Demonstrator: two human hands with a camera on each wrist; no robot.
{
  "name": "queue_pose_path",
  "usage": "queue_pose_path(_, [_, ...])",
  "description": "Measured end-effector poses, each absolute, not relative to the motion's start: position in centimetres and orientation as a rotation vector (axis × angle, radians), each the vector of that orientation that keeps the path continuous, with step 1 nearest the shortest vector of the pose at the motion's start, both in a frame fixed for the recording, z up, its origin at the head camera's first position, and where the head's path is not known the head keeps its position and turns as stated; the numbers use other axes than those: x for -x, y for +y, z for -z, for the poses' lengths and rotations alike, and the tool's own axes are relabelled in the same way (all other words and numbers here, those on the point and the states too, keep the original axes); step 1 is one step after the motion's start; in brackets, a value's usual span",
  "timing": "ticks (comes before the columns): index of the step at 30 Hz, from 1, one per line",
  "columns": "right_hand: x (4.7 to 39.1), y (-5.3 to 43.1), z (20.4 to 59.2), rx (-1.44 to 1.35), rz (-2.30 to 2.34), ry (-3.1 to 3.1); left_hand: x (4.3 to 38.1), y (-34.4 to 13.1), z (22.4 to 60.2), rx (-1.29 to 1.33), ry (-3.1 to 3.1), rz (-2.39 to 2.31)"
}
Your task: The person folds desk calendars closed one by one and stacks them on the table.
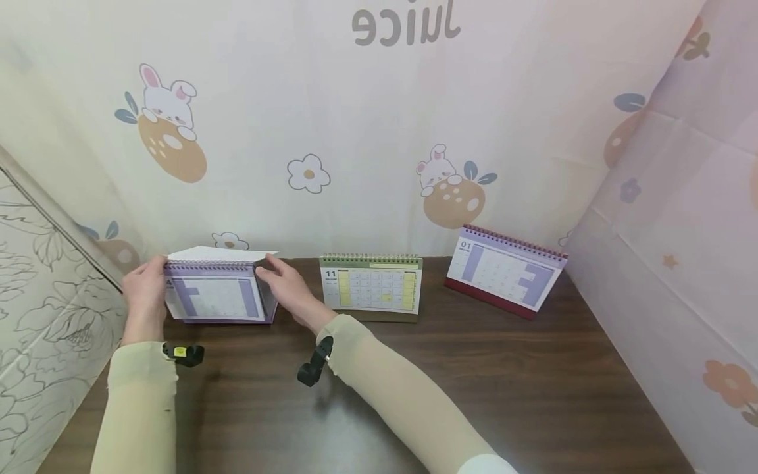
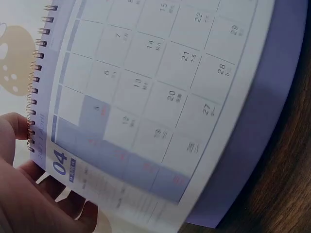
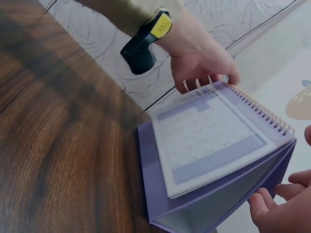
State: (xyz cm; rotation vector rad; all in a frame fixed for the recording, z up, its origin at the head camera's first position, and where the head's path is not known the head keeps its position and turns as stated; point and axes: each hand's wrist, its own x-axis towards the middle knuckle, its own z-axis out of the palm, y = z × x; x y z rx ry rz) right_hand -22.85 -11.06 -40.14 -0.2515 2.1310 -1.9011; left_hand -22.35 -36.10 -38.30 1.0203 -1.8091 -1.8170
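Left wrist view: purple calendar (image 2: 160,107) blurred, cut off.

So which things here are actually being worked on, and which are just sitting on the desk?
In hand:
- purple calendar, open at 04, a page lifted
- left hand gripping its left end
- right hand at its right end

Lying about:
- green calendar, showing 11
- red-based calendar, showing 01
- wooden desk

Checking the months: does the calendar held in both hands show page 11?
No. The purple calendar in the hands shows 04; the 11 is on the green calendar beside it.
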Motion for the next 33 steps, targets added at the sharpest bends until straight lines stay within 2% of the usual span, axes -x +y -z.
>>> queue_pose_path(9, [22.8,-10.6,38.3,0.336,2.132,1.870,21.8,-36.2,37.7,-0.904,-1.643,1.962])
queue_pose_path(18, [22.8,-10.2,37.1,0.433,2.279,1.636,21.6,-36.7,37.9,-0.905,-1.637,1.973])
queue_pose_path(33, [21.6,-9.8,35.7,0.514,2.292,1.514,20.5,-37.4,37.5,-0.768,-1.614,1.891])
